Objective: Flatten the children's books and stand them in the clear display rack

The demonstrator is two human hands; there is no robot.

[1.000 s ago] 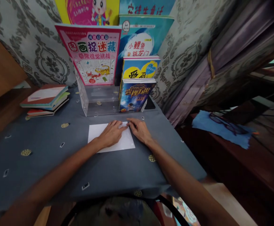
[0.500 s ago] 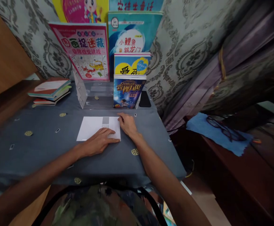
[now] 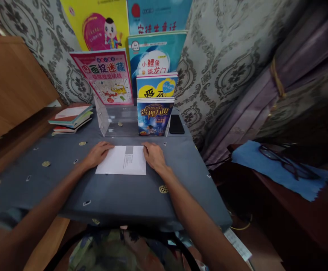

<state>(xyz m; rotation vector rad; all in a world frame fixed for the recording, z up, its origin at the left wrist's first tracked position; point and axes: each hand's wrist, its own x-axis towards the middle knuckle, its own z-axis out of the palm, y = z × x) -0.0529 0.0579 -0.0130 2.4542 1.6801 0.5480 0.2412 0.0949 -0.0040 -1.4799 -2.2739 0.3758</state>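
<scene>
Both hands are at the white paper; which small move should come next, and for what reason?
Probably the left hand and right hand should pinch the far corners of the white paper and lift it gently: each hand is at one far corner, and the paper lies flat on the tablecloth.

White sheet [image 3: 113, 166]: print too small to read; far corners covered by left hand [image 3: 96, 155] and right hand [image 3: 154, 155]. Left forearm [image 3: 48, 205] blurred, cut off by lower picture edge; right forearm [image 3: 198, 209] also cut. Table [image 3: 121, 195], far edge: yellow book [image 3: 96, 9] and blue book [image 3: 161, 13] cropped at top. Far left corner: book pile [image 3: 71, 112], cover print illegible.
</scene>
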